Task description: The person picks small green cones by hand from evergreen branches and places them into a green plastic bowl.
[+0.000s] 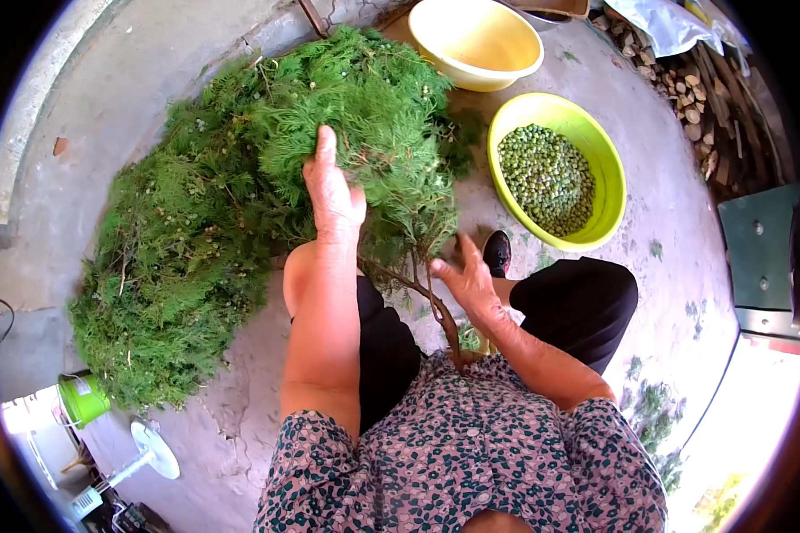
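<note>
A large leafy conifer branch (pixel 410 193) lies across the space before me, its bare brown stem (pixel 443 316) reaching back to my lap. My left hand (pixel 333 190) is among the green sprays with the thumb up; its fingers are partly hidden, so its hold cannot be told. My right hand (pixel 470 280) is beside the lower twigs, thumb and fingers apart, holding nothing. A big heap of cut conifer branches (pixel 173 253) with small round cones spreads at the left. The lime-green basin (pixel 608 200) at the right holds many small green cones (pixel 547 180).
A pale yellow basin (pixel 483 76) stands beyond the heap. Stacked firewood (pixel 697 100) and a green metal box (pixel 760 246) are at the right. At lower left are a green bucket (pixel 83 400) and a white round-based stand (pixel 155 450). Loose sprigs (pixel 653 413) lie on the floor.
</note>
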`<state>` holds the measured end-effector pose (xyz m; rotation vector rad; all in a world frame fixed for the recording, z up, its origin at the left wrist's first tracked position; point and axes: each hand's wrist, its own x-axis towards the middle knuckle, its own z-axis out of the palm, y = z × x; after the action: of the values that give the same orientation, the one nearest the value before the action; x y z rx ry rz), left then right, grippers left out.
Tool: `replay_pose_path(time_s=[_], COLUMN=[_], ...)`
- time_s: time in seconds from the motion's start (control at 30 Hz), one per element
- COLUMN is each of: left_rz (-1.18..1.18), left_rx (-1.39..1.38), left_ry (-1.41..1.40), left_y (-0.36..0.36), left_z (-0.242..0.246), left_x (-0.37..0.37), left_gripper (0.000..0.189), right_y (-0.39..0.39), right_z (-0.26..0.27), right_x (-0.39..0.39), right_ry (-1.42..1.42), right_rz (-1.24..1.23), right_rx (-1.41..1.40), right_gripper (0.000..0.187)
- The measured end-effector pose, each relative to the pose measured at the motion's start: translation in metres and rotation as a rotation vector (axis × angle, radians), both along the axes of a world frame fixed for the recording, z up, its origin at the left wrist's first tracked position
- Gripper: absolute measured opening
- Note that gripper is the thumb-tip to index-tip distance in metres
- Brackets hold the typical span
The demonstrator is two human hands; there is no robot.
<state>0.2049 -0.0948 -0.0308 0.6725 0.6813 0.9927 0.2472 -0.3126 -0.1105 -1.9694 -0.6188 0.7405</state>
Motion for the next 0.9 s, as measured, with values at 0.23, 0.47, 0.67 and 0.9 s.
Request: replay_pose_path(time_s=[0.23, 0.47, 0.67, 0.9], left_rz=[-0.099, 0.145, 0.387, 0.589], left_rx=[0.009, -0.138, -0.177, -0.089], left_ry=[-0.161, -0.18, -0.013, 0.365], left_y=[0.008, 0.03, 0.043, 0.035], left_z=[0.001, -0.011, -0.019, -0.026], left_x=[-0.005, -0.013, -0.04, -0.053], left_gripper=[0.036, 0.031, 0.02, 0.022], right_y=[-0.009, -0.011, -0.026, -0.046], right_z=[0.025, 0.02, 0.027, 0.012], right_x=[-0.004, 0.042, 0.049, 0.034], right_ry=[1.289, 0.988, 0.74, 0.223], right_rz=[0.203, 0.076, 0.087, 0.166], right_rx=[0.165, 0.06, 0.018, 0.016], right_gripper=[0.07, 0.051, 0.028, 0.023])
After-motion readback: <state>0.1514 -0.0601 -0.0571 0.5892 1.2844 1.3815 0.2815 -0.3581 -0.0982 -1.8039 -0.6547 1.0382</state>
